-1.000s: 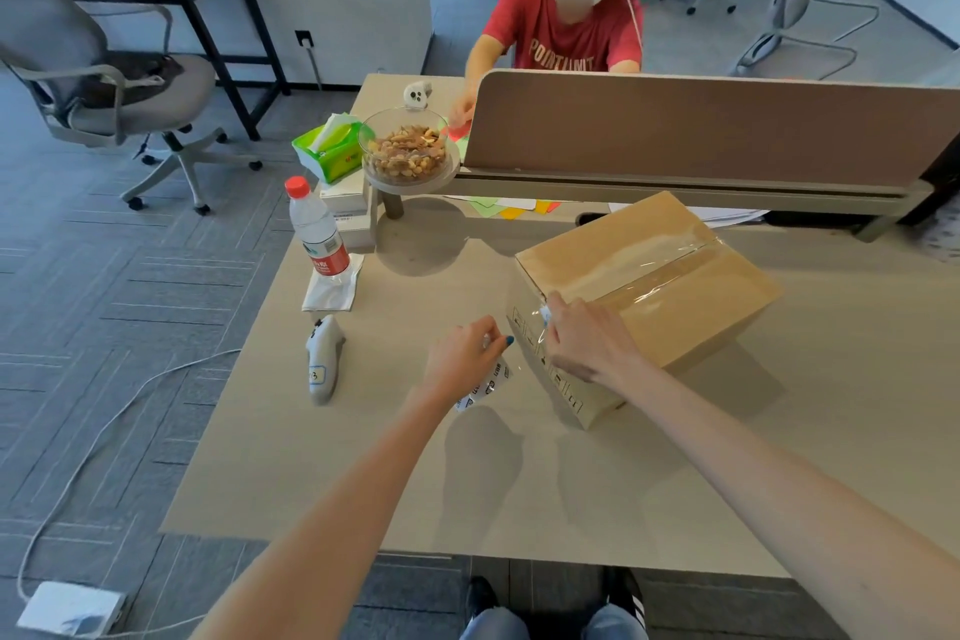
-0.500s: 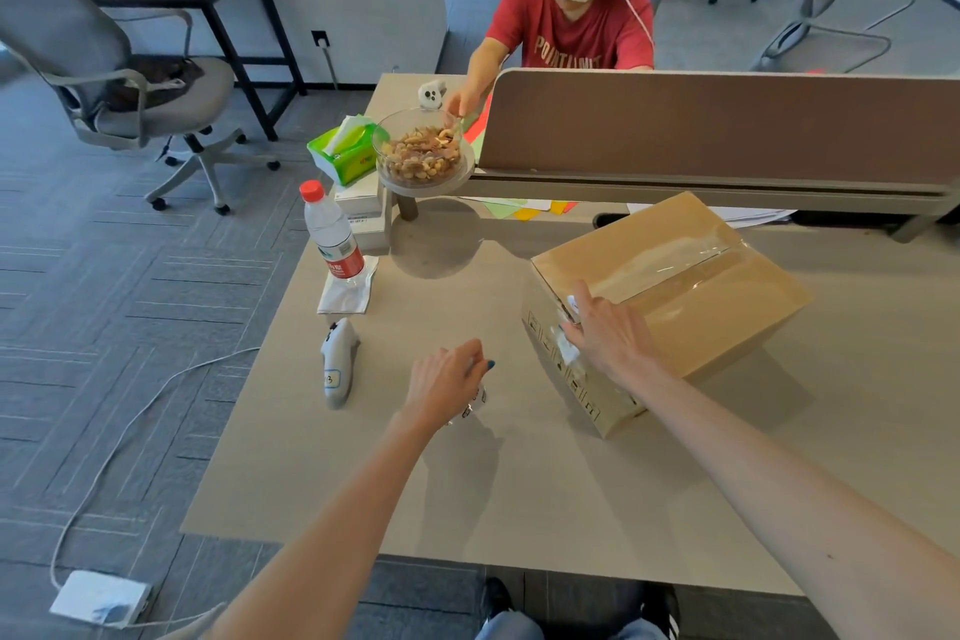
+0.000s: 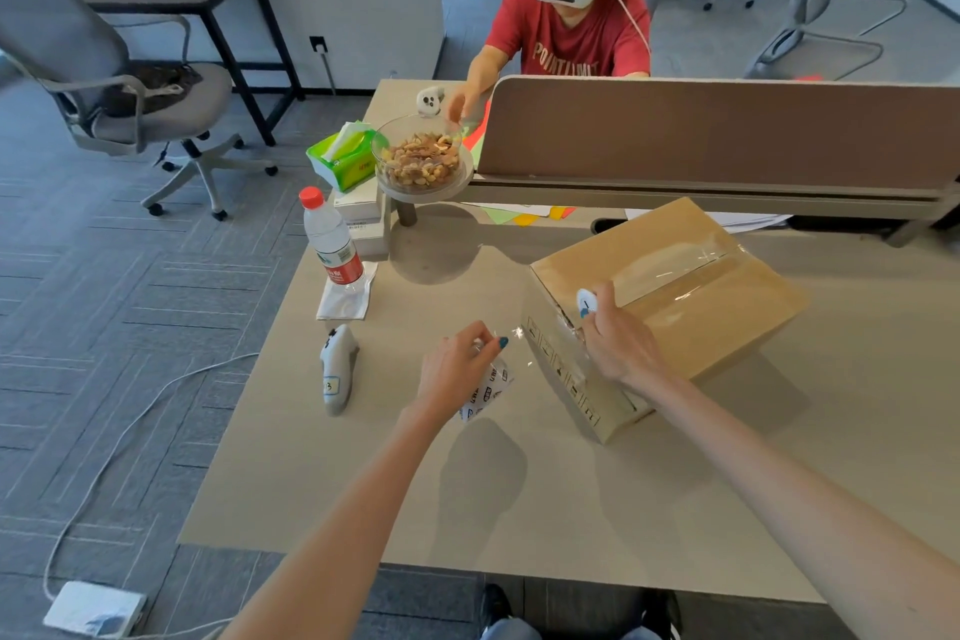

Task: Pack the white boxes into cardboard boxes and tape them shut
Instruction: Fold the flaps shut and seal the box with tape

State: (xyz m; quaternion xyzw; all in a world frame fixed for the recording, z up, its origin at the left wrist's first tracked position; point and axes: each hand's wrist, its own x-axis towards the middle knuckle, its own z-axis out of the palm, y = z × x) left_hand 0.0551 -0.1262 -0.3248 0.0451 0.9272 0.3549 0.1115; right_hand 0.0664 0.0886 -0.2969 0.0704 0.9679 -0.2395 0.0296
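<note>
Box point(image 3: 675, 307) sat on desk point(image 3: 519, 494), right of centre, flaps closed, clear tape over seam. Left hand point(image 3: 457, 372) fingers curled round tape roll point(image 3: 488, 389) just beside box. Right hand point(image 3: 621, 351) pinched small white tool point(image 3: 586, 301) at box's near top edge. Judged: cardboard stiff, light. Tape thin, sticky, wrinkles easily, so grip roll by core.

The cardboard box point(image 3: 701, 307) sits closed on the table point(image 3: 519, 499), with shiny clear tape point(image 3: 670, 265) running down its top seam. The right hand point(image 3: 618, 343) is planted on the box's near corner, fingers curled round a small white-and-blue tool point(image 3: 586, 301) that pokes out just above them. The left hand point(image 3: 457, 369) hovers near that corner, gripping a printed tape roll point(image 3: 488, 387) tucked under its fingers. Looks like a glinting loose strip point(image 3: 521, 334) runs from those fingertips towards the box. A grey controller point(image 3: 336, 369) lies well out to their far side.
</note>
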